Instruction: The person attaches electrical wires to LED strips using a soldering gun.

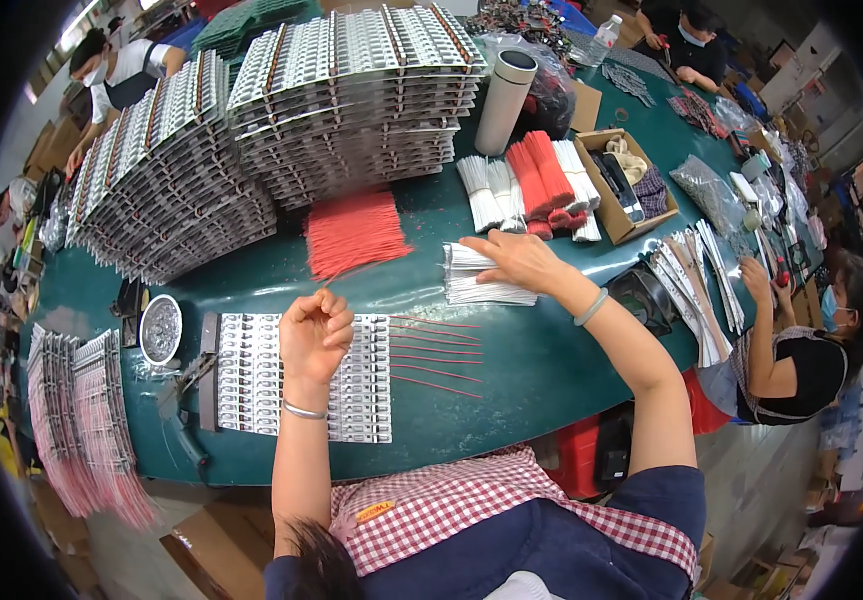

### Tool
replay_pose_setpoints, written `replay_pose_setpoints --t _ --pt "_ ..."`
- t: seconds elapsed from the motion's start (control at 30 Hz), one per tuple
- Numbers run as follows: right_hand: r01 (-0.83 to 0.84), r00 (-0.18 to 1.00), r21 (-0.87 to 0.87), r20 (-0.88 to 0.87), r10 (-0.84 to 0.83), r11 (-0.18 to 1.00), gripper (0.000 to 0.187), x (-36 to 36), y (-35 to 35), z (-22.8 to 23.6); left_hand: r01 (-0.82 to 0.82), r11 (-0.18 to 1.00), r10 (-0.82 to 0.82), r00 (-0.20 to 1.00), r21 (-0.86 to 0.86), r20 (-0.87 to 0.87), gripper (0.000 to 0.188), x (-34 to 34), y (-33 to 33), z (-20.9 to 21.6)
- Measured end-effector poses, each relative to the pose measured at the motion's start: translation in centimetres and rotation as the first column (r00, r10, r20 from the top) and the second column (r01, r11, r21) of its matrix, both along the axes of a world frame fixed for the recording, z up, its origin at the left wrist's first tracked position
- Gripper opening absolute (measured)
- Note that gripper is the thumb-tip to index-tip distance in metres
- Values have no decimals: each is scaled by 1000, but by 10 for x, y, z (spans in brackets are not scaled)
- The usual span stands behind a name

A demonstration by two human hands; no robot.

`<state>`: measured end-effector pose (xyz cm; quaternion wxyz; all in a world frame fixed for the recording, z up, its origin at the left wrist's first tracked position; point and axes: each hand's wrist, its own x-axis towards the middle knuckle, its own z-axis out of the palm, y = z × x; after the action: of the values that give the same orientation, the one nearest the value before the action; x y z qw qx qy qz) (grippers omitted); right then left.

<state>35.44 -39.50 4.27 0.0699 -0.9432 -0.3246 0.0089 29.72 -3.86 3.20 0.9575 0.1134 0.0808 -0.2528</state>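
My left hand (317, 335) is raised over a flat panel of small white circuit boards (361, 400), its fingers curled together. A thin red strand shows near its fingertips, but I cannot make out whether they grip it. Several red wires (436, 358) stick out from the panel's right edge. My right hand (521, 262) reaches over a bundle of white wires (491, 290), fingers stretched and touching or just above it; nothing shows gripped. Beyond my left hand lies a loose pile of red wires (356, 235).
Tall stacks of board panels (351, 90) stand at the back left. A silver bowl (161, 330) and a black-handled tool (186, 420) sit left of the panel. Wired panels (81, 420) lie far left. A flask (506, 100) and cardboard box (631, 220) stand behind; co-workers sit around.
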Motion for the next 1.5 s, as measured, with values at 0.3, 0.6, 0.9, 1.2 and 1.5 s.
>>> replay_pose_setpoints --t 0.3,0.6,0.9,1.2,1.5 --pt "-34 991 54 129 26 998 64 -3 -2 -12 24 999 -25 999 -22 -35 19 5 -10 -4" --pt "-11 991 115 134 -5 993 72 -14 3 -11 -6 1000 4 997 -23 -77 13 8 -21 1" --pt "4 993 88 114 -14 996 79 -15 9 -8 -54 998 54 998 23 -10 9 8 -16 1" --pt "49 990 109 125 -63 993 67 -22 9 -9 78 983 -70 996 -165 53 15 4 -12 7" --pt "68 968 262 218 -127 963 52 -9 2 -10 136 970 -121 989 -203 83 28 11 -16 5"
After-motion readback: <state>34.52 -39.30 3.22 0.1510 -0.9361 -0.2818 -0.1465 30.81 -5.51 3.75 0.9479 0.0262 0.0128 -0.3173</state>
